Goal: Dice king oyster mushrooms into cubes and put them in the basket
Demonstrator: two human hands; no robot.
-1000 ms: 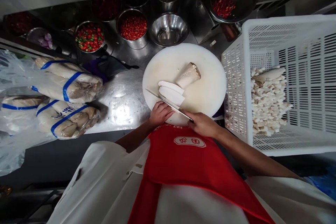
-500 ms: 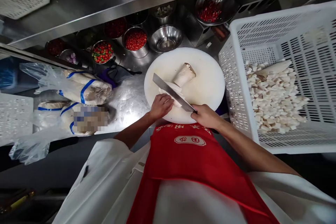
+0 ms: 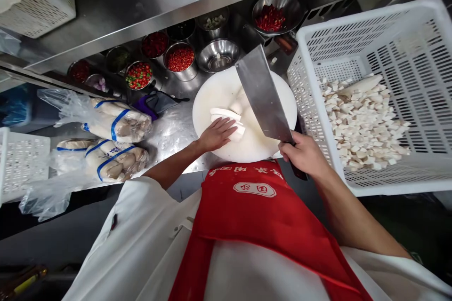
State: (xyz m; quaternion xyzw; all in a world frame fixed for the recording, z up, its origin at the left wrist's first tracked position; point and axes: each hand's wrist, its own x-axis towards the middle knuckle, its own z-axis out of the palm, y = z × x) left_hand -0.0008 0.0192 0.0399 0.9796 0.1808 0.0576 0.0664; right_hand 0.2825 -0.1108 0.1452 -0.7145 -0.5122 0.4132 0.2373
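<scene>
My right hand (image 3: 305,154) grips the handle of a broad cleaver (image 3: 263,95), raised with its flat side toward me above the round white cutting board (image 3: 215,91). My left hand (image 3: 217,134) lies with fingers flat on a small stack of white mushroom slices (image 3: 226,117) at the board's near left. The blade hides most of the uncut king oyster mushroom (image 3: 236,104) behind it. I wear a white coat and a red apron (image 3: 254,207).
A white plastic basket (image 3: 406,56) of diced mushroom (image 3: 360,124) stands right of the board. Bagged king oyster mushrooms (image 3: 116,124) lie at the left. Steel bowls of chopped chilli (image 3: 180,59) and an empty bowl (image 3: 218,54) sit behind the board under a shelf.
The cleaver has come up from lying low across the slices to a raised, nearly upright position. My right hand moved right and back. My left hand slid onto the slices.
</scene>
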